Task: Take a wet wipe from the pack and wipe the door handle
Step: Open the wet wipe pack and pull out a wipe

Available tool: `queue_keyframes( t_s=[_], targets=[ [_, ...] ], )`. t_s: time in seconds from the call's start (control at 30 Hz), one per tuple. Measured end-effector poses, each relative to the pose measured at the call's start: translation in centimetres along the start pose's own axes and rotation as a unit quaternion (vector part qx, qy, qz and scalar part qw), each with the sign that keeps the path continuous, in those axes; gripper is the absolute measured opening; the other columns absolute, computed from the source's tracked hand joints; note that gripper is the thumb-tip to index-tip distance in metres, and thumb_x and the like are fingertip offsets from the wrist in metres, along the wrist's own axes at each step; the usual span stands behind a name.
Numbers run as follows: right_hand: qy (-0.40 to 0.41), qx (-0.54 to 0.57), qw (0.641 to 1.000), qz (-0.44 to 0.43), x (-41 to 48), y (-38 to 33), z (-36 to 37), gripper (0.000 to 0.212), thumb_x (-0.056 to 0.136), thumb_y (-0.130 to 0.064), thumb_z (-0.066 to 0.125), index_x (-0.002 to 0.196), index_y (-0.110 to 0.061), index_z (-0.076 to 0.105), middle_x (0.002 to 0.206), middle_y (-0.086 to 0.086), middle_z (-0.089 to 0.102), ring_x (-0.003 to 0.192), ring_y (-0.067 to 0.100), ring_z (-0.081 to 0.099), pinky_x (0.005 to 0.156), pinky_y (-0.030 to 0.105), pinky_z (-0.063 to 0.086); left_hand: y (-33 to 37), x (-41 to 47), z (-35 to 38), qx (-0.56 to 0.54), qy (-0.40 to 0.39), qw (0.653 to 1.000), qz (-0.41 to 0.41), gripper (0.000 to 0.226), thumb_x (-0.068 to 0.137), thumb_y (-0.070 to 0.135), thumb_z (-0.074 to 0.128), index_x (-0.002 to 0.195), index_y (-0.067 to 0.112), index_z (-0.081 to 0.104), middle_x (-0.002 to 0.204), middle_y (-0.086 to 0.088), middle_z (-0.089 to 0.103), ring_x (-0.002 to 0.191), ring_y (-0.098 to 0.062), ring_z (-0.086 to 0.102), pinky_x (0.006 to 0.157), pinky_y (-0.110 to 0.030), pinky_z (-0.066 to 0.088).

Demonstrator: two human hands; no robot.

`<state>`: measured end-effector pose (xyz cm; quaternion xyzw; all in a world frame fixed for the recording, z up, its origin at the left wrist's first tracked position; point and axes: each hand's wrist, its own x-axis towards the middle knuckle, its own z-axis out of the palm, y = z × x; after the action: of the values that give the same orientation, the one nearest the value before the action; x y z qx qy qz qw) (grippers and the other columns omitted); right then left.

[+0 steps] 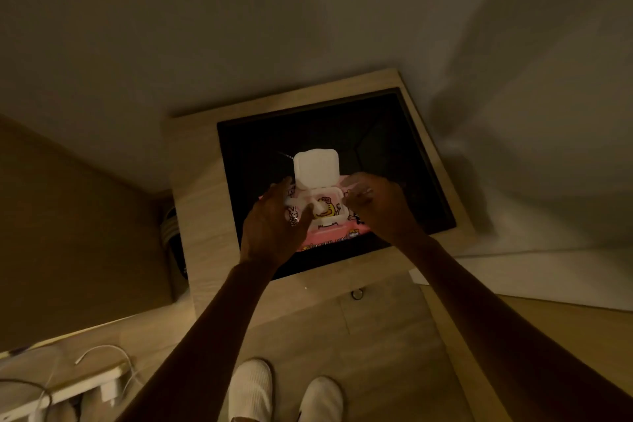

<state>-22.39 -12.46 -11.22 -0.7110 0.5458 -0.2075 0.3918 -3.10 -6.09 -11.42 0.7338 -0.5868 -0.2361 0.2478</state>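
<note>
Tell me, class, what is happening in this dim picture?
A person stands over a small wooden table with a dark top. A pink wet-wipe pack lies on it, its white lid flipped open. The left hand rests on the pack's left side, and the right hand is at its right edge. A wipe pokes up in the opening, not yet pulled out. No door handle is in view.

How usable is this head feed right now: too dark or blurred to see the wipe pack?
Head view: dim and warm-toned, forearms nearly black. The white flip lid is blown out, brightest thing in frame. The pink pack print is soft; the right hand is motion-blurred, the left hand sharper. Wide-angle bending skews the table edge.
</note>
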Motion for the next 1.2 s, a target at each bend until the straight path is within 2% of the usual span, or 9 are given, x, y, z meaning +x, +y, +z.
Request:
queue_keyframes(
  t_s=[0.07, 0.1, 0.2, 0.37, 0.53, 0.67, 0.8, 1.0, 1.2],
  targets=[
    [-0.007, -0.02, 1.0, -0.022, 0.0, 0.0, 0.3, 0.022, 0.087, -0.016, 0.07, 0.107, -0.008, 0.068, 0.094, 0.008, 0.071, 0.073, -0.003, 0.058, 0.072, 0.013, 0.049, -0.2, -0.1, -0.2, -0.019, -0.007, 1.0, 0.003, 0.066, 0.081, 0.038, 0.07, 0.139, 0.018, 0.044, 0.132, -0.005, 0.059, 0.118, -0.021, 0.057, 0.094, -0.039, 0.053],
    [-0.012, -0.036, 0.999, -0.038, 0.0, -0.1, 0.5, 0.024, 0.085, -0.019, 0.072, 0.107, -0.011, 0.069, 0.099, 0.006, 0.071, 0.079, -0.002, 0.059, 0.078, 0.013, 0.049, -0.4, -0.1, -0.3, -0.028, -0.015, 0.999, 0.016, 0.067, 0.081, 0.036, 0.071, 0.139, 0.019, 0.044, 0.132, -0.004, 0.059, 0.117, -0.02, 0.058, 0.094, -0.039, 0.053],
    [-0.017, -0.07, 0.994, -0.087, 0.1, -0.6, 1.0, 0.027, 0.082, -0.029, 0.075, 0.106, -0.017, 0.072, 0.105, 0.0, 0.072, 0.096, 0.005, 0.053, 0.087, 0.031, 0.044, -0.9, 0.0, -0.7, -0.05, -0.049, 0.997, 0.034, 0.067, 0.081, 0.032, 0.071, 0.141, 0.022, 0.042, 0.134, -0.003, 0.057, 0.121, -0.02, 0.055, 0.096, -0.043, 0.052],
    [-0.039, -0.121, 0.991, -0.04, 0.4, -1.1, 1.9, 0.036, 0.078, -0.041, 0.074, 0.11, -0.025, 0.072, 0.111, 0.007, 0.065, 0.106, 0.02, 0.052, 0.088, 0.036, 0.047, -1.2, 0.4, -1.2, 0.007, -0.101, 0.994, 0.034, 0.069, 0.084, 0.039, 0.067, 0.145, 0.031, 0.035, 0.148, -0.002, 0.042, 0.137, -0.022, 0.038, 0.107, -0.046, 0.041],
    [0.012, -0.078, 0.993, -0.09, -0.1, -2.3, 1.9, 0.015, 0.085, -0.019, 0.072, 0.09, -0.006, 0.077, 0.089, 0.01, 0.075, 0.088, 0.024, 0.064, 0.077, 0.036, 0.052, -1.2, 0.8, -1.6, 0.045, -0.127, 0.99, 0.031, 0.072, 0.083, 0.05, 0.064, 0.145, 0.031, 0.034, 0.152, 0.0, 0.037, 0.139, -0.019, 0.035, 0.111, -0.039, 0.035],
    [0.043, -0.039, 0.997, -0.057, -0.3, -2.7, 1.4, 0.015, 0.088, -0.014, 0.069, 0.093, -0.002, 0.076, 0.087, 0.011, 0.076, 0.076, 0.016, 0.07, 0.075, 0.04, 0.058, -0.9, 1.2, -1.8, 0.079, -0.146, 0.986, 0.033, 0.074, 0.082, 0.055, 0.061, 0.146, 0.032, 0.031, 0.152, -0.001, 0.035, 0.137, -0.019, 0.037, 0.109, -0.041, 0.038],
    [0.076, -0.001, 0.995, -0.061, -0.6, -3.3, 0.7, 0.013, 0.087, -0.009, 0.069, 0.092, 0.001, 0.075, 0.085, 0.016, 0.075, 0.076, 0.025, 0.072, 0.073, 0.045, 0.059, -0.5, 1.6, -1.9, 0.127, -0.164, 0.977, 0.038, 0.074, 0.083, 0.057, 0.057, 0.147, 0.032, 0.029, 0.153, -0.003, 0.033, 0.138, -0.022, 0.035, 0.109, -0.043, 0.036],
    [0.084, 0.038, 0.994, -0.064, -1.1, -4.6, -0.1, 0.013, 0.09, -0.004, 0.064, 0.094, 0.005, 0.072, 0.086, 0.016, 0.074, 0.079, 0.023, 0.072, 0.074, 0.037, 0.059, 0.3, 1.9, -1.6, 0.177, -0.175, 0.968, 0.034, 0.075, 0.081, 0.061, 0.056, 0.145, 0.03, 0.031, 0.151, -0.007, 0.036, 0.131, -0.024, 0.045, 0.103, -0.045, 0.043],
    [0.161, 0.124, 0.979, -0.015, -1.1, -6.6, -1.9, 0.014, 0.093, -0.005, 0.059, 0.102, 0.001, 0.068, 0.094, 0.011, 0.072, 0.083, 0.011, 0.069, 0.07, 0.014, 0.054, 0.7, 1.5, -1.4, 0.193, -0.161, 0.967, 0.036, 0.072, 0.082, 0.059, 0.058, 0.142, 0.028, 0.034, 0.149, -0.008, 0.038, 0.13, -0.026, 0.045, 0.102, -0.044, 0.042]
  ],
)
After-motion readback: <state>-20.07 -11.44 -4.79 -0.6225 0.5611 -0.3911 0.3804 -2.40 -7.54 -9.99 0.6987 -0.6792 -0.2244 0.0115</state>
